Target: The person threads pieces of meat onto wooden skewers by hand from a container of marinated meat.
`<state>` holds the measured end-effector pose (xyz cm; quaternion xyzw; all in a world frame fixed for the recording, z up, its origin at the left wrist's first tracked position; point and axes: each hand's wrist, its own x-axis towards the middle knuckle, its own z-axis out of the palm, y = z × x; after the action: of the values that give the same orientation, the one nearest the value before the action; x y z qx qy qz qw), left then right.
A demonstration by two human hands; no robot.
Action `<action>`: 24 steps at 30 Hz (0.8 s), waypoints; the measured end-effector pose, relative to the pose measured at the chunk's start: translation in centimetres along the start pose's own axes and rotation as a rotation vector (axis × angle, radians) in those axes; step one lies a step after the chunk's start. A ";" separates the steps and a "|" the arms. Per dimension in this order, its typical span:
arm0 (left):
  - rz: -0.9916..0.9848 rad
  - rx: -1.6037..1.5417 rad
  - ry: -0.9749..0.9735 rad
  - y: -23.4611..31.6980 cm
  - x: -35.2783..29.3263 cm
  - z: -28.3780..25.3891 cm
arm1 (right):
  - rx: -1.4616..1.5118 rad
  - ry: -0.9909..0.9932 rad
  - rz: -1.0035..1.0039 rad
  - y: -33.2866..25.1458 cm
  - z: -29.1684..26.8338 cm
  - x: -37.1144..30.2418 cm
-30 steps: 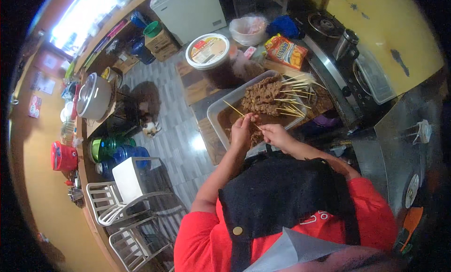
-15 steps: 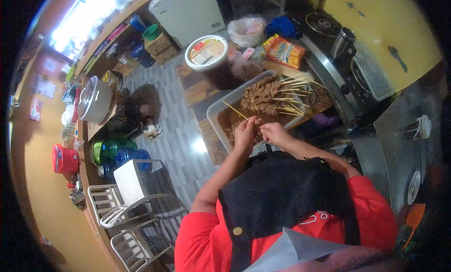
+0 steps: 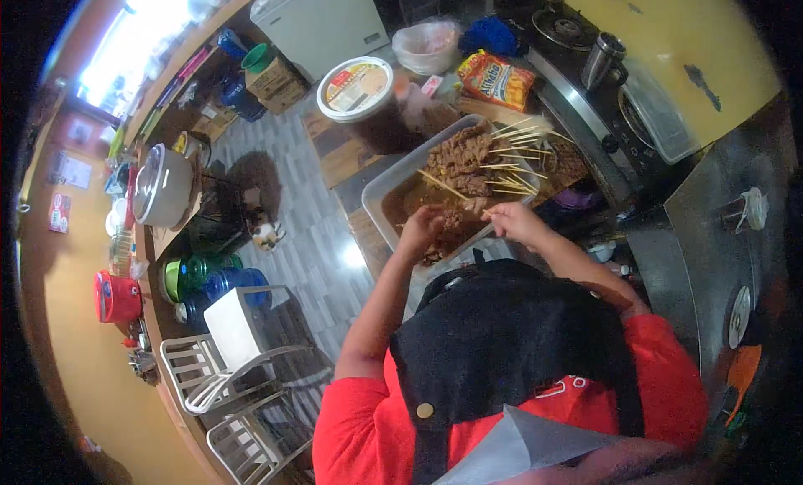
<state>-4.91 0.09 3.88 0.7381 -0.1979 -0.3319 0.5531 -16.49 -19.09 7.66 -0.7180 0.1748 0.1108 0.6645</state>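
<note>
The right hand pinched the near right end of a thin, pale skewer — bare at its far left, brownish meat by the grip — slanting over the clear tub, while the left hand curled loosely, whether around anything I couldn't tell.

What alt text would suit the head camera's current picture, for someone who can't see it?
A person's right hand holds a thin stick with meat on it above a pale tray, the left hand nearby. Meat skewers lie piled in the tray, their sticks pointing right.
</note>
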 end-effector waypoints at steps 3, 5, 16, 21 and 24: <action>0.016 0.611 -0.069 1.6 -0.1 0.3 | -0.025 0.054 0.050 1.1 -1.8 -0.3; 0.348 1.035 -0.244 0.2 0.6 0.3 | -0.055 0.058 0.016 1.2 -2.0 -0.7; 0.370 1.085 -0.488 -2.3 1.9 -3.1 | -0.063 0.096 -0.012 2.9 -2.9 -2.2; 0.325 1.025 -0.059 -4.5 0.3 -1.9 | -0.022 0.032 0.021 3.4 -2.0 -2.2; 0.087 0.965 -0.127 -2.6 0.3 -1.8 | -0.068 -0.006 0.009 3.4 -1.6 -2.1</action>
<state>-3.59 1.97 1.61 0.8797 -0.3929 -0.2232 0.1480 -19.90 -20.61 5.58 -0.7391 0.1724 0.1219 0.6396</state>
